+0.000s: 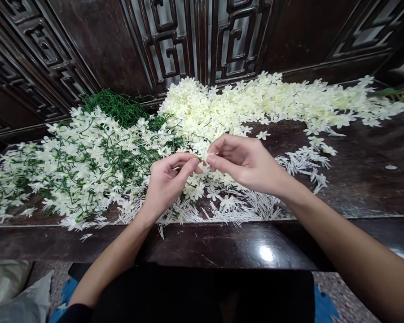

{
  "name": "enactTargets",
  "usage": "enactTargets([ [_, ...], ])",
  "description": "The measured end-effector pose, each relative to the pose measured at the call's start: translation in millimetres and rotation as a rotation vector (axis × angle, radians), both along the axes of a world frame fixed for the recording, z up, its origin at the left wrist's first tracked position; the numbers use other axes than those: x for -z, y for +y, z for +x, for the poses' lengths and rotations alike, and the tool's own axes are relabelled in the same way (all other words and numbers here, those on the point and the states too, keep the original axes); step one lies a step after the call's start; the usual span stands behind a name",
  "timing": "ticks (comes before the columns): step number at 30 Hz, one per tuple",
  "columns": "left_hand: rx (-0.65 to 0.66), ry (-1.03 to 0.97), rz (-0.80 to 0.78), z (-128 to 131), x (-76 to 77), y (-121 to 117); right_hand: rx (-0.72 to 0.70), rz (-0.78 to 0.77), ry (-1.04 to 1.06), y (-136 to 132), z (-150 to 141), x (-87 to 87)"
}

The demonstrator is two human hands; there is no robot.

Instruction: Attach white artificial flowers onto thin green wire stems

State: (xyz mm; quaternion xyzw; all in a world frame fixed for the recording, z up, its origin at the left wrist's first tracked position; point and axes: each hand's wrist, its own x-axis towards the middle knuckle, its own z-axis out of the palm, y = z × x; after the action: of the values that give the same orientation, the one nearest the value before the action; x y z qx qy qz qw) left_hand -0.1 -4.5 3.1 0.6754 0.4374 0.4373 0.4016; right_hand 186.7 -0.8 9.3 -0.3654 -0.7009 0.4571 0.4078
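Note:
Over the middle of the bench, my left hand (171,177) pinches a thin green stem between thumb and forefinger. Close beside it my right hand (244,163) has its fingertips closed on a small white artificial flower (205,155) that meets the stem. Left of the hands spreads a heap of white flowers on green stems (90,157). Behind them lies a long pile of loose pale flower heads (229,105). Below my hands are scattered thin white stamen pieces (235,208), partly hidden by my wrists.
A tangle of bare green stems (112,107) sits at the back left. The dark wooden bench (363,179) has a carved lattice back (202,40). One small white bit (391,167) lies at the right. Pale bags (16,287) stand on the floor at the lower left.

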Motion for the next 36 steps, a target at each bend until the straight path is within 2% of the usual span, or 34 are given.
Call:
enactTargets([
  [6,0.045,0.040,0.022,-1,-3.1,-1,0.035,0.054,0.001,0,0,-3.5],
  [12,0.075,0.075,0.049,-1,-3.0,-1,0.005,0.062,0.011,-1,-2,2.4],
  [23,0.135,0.117,0.082,-1,0.4,-2,0.027,0.193,-0.031,-1,-4,3.2],
  [29,0.124,0.121,0.086,-1,0.3,-1,0.060,0.234,-0.026,0,-5,5.8],
  [36,0.119,0.128,0.106,-1,1.3,-1,0.058,0.365,-0.100,1,-5,7.6],
])
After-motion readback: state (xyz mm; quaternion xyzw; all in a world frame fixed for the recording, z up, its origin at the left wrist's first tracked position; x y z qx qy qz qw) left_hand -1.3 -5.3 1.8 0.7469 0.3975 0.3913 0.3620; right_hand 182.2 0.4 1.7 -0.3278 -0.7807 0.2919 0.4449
